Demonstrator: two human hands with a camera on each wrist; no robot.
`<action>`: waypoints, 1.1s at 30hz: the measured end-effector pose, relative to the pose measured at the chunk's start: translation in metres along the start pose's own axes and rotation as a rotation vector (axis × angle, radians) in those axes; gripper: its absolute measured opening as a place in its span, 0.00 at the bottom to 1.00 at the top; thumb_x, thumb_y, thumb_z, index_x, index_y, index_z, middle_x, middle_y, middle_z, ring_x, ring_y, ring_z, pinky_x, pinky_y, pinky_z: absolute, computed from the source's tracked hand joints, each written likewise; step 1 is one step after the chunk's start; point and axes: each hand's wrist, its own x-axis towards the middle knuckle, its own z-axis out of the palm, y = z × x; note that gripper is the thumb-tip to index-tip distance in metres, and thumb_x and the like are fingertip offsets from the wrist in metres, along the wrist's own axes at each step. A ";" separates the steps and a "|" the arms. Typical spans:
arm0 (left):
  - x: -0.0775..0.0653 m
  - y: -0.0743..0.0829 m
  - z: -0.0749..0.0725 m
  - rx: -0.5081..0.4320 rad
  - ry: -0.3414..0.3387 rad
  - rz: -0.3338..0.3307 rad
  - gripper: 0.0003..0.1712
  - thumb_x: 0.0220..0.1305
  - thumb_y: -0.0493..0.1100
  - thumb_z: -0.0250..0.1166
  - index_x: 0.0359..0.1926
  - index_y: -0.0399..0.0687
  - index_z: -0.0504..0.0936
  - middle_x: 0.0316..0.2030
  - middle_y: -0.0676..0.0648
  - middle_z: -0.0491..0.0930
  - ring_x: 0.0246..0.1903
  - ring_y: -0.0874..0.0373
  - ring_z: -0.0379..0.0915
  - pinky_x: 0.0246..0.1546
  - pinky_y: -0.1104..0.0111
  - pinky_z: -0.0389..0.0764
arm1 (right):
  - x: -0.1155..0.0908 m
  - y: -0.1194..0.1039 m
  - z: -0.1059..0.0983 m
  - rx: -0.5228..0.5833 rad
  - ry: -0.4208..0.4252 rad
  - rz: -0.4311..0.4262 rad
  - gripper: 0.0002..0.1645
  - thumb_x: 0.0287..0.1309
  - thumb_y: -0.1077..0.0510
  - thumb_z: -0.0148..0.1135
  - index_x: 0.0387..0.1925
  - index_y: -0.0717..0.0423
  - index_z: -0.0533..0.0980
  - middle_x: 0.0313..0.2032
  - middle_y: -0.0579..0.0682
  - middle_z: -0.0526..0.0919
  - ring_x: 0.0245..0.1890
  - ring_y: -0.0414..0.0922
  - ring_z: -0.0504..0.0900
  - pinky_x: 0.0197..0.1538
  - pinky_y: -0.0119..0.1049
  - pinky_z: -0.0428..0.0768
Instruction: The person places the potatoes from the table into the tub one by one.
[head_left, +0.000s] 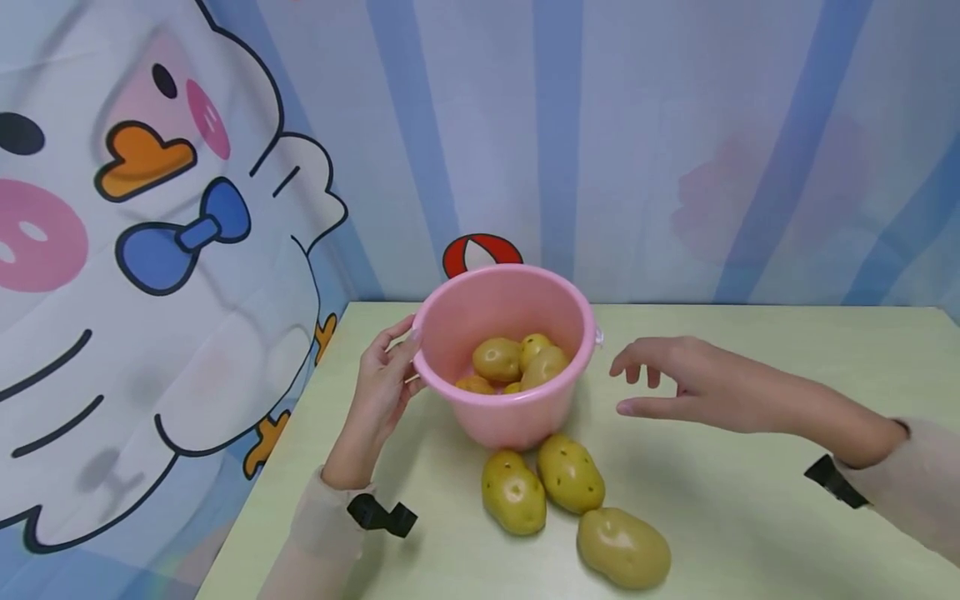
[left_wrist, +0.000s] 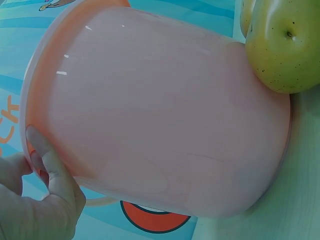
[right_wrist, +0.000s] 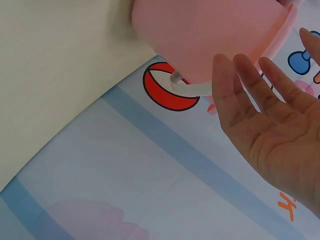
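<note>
A pink bucket [head_left: 517, 417] stands on the table with several potatoes [head_left: 497, 360] inside. My left hand [head_left: 381, 385] grips its rim on the left side; in the left wrist view the fingers of that hand [left_wrist: 50, 195] lie against the outside just under the rim. To the right of the bucket, my right hand [head_left: 697, 383] is in the air, apart from it, with bent, relaxed fingers and nothing held. The right wrist view shows the palm of this hand [right_wrist: 280, 130] beside the bucket [right_wrist: 210, 40] and its white handle [right_wrist: 192, 90].
In front of the bucket, three more potatoes lie on the pale table: one at left [head_left: 513, 493], one in the middle [head_left: 572, 475] and a smoother one [head_left: 624, 548] nearest me. Behind the table hangs a blue striped backdrop [head_left: 637, 150] with a cartoon bird [head_left: 247, 350] at left.
</note>
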 end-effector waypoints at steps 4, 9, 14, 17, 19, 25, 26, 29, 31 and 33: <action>-0.001 0.000 -0.001 0.004 -0.007 0.008 0.27 0.74 0.45 0.60 0.69 0.46 0.67 0.61 0.33 0.73 0.46 0.48 0.82 0.42 0.66 0.85 | -0.006 0.003 0.007 -0.010 -0.006 0.035 0.32 0.60 0.31 0.61 0.54 0.49 0.77 0.45 0.38 0.79 0.43 0.40 0.76 0.37 0.33 0.82; -0.001 0.000 -0.002 0.005 -0.006 0.012 0.26 0.73 0.45 0.60 0.68 0.46 0.68 0.60 0.33 0.74 0.47 0.46 0.82 0.43 0.65 0.85 | -0.014 0.007 0.018 -0.001 -0.006 0.077 0.35 0.60 0.28 0.59 0.54 0.49 0.76 0.44 0.39 0.79 0.42 0.40 0.76 0.37 0.33 0.81; -0.001 0.000 -0.002 0.001 0.000 0.004 0.26 0.74 0.45 0.60 0.68 0.47 0.68 0.58 0.32 0.74 0.45 0.49 0.83 0.41 0.68 0.85 | -0.022 0.011 0.034 0.007 0.005 0.104 0.33 0.60 0.29 0.59 0.53 0.49 0.76 0.43 0.39 0.79 0.41 0.40 0.75 0.36 0.33 0.79; -0.001 0.001 -0.002 0.006 0.002 0.000 0.26 0.74 0.45 0.60 0.68 0.47 0.68 0.58 0.34 0.75 0.47 0.48 0.82 0.41 0.67 0.85 | -0.027 0.013 0.045 0.017 0.012 0.117 0.33 0.61 0.29 0.59 0.52 0.49 0.76 0.43 0.40 0.78 0.40 0.40 0.75 0.36 0.33 0.78; -0.001 0.001 -0.002 0.008 0.001 0.000 0.25 0.74 0.45 0.59 0.68 0.47 0.68 0.59 0.34 0.75 0.48 0.47 0.82 0.42 0.67 0.85 | -0.029 0.014 0.052 0.027 0.010 0.119 0.32 0.61 0.29 0.59 0.52 0.49 0.76 0.44 0.40 0.78 0.40 0.40 0.75 0.36 0.33 0.78; -0.001 0.001 -0.001 0.008 0.000 -0.001 0.26 0.74 0.45 0.59 0.68 0.47 0.68 0.59 0.34 0.75 0.45 0.48 0.83 0.41 0.68 0.85 | -0.035 0.018 0.068 0.048 0.009 0.120 0.33 0.61 0.29 0.59 0.53 0.50 0.75 0.44 0.41 0.77 0.39 0.39 0.74 0.35 0.33 0.78; -0.001 0.001 -0.001 0.009 0.002 -0.003 0.26 0.74 0.45 0.59 0.68 0.47 0.68 0.59 0.35 0.75 0.45 0.48 0.83 0.41 0.68 0.85 | -0.035 0.018 0.071 0.051 0.007 0.121 0.33 0.61 0.29 0.59 0.53 0.50 0.74 0.43 0.41 0.77 0.38 0.38 0.74 0.34 0.33 0.77; 0.000 0.000 -0.001 0.000 0.002 -0.003 0.26 0.74 0.45 0.60 0.69 0.46 0.67 0.57 0.36 0.77 0.41 0.51 0.84 0.39 0.69 0.85 | -0.036 0.020 0.079 0.047 -0.004 0.129 0.33 0.61 0.30 0.59 0.54 0.50 0.74 0.42 0.43 0.76 0.34 0.37 0.73 0.33 0.33 0.76; 0.000 -0.001 -0.001 -0.012 0.001 0.000 0.27 0.74 0.44 0.60 0.69 0.45 0.67 0.56 0.38 0.78 0.39 0.53 0.84 0.37 0.70 0.86 | -0.037 0.021 0.083 0.043 -0.010 0.140 0.34 0.61 0.30 0.60 0.55 0.51 0.74 0.43 0.45 0.76 0.32 0.37 0.73 0.33 0.33 0.76; 0.001 -0.001 -0.001 -0.024 -0.002 0.005 0.26 0.74 0.43 0.60 0.69 0.44 0.67 0.54 0.38 0.79 0.36 0.55 0.84 0.36 0.70 0.86 | -0.037 0.022 0.087 0.044 -0.014 0.150 0.35 0.61 0.30 0.60 0.56 0.52 0.73 0.44 0.46 0.76 0.31 0.37 0.73 0.33 0.33 0.75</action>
